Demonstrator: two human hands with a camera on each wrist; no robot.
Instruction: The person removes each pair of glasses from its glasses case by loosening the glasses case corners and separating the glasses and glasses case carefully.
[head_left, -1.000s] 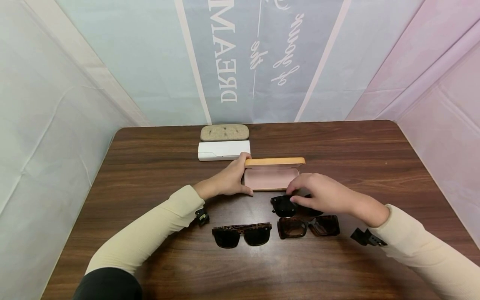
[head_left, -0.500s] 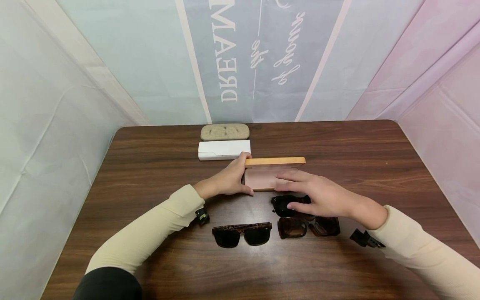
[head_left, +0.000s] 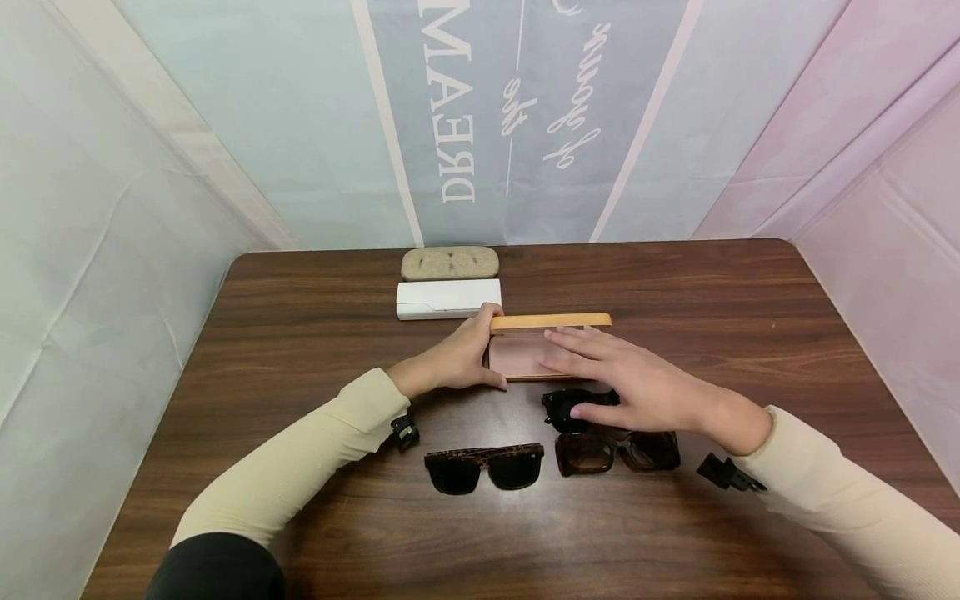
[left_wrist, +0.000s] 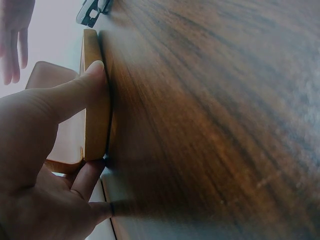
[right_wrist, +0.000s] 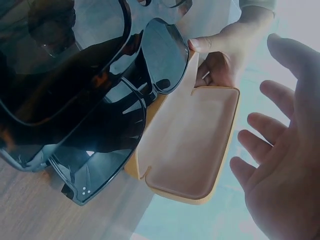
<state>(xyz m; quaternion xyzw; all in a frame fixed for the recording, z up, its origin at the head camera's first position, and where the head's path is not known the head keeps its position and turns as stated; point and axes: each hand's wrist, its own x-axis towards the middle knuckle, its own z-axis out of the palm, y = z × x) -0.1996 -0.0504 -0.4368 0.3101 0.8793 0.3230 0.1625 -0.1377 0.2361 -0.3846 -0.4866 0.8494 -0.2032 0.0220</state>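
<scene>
My left hand (head_left: 461,354) grips the left end of a yellow glasses case (head_left: 551,322) whose lid stands raised over a pale pink lining. In the left wrist view the thumb presses the case's front wall (left_wrist: 96,125), with fingers behind. My right hand (head_left: 645,379) hovers with fingers spread over the case's right half, holding nothing; the right wrist view shows the bare case lining (right_wrist: 200,135) beside those fingers. Beneath the right thumb lie black sunglasses (head_left: 561,410), partly hidden by the hand. Brown tortoiseshell sunglasses (head_left: 588,455) lie just nearer.
Another pair of sunglasses (head_left: 516,473) with a patterned top bar lies to the left of the tortoiseshell pair. Behind the left hand, a white case (head_left: 448,298) and a beige fabric case (head_left: 450,263) stand in a row on the brown wooden table (head_left: 322,308). Printed cloth hangs beyond.
My right hand has left the black sunglasses, spread its fingers, and moved left and up over the case toward the lid. The left hand keeps its grip on the case.
</scene>
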